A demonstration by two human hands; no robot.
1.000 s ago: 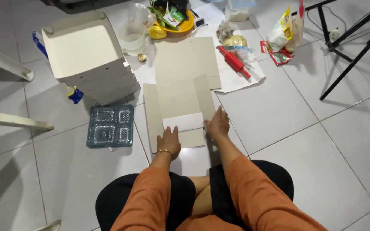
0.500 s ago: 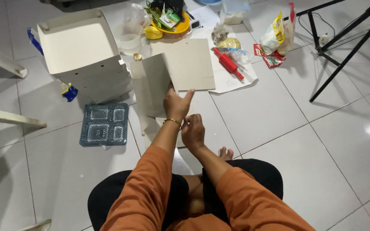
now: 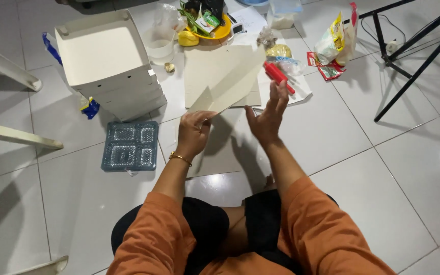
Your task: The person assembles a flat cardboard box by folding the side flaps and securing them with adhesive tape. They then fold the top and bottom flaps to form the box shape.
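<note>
Pinching the lower corner of a flat beige cardboard sheet [image 3: 230, 84], your left hand [image 3: 193, 133] is lifting it tilted off the floor, fingers clamped on its edge. Your right hand [image 3: 267, 118] is hovering just beside the sheet, fingers spread apart, with a red cylindrical tube [image 3: 278, 77] lying beyond the fingertips.

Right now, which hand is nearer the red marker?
Right. The right hand is open just below the red marker, fingertips almost at it. The left hand is farther over, pinching the lower corner of the cardboard sheet.
</note>
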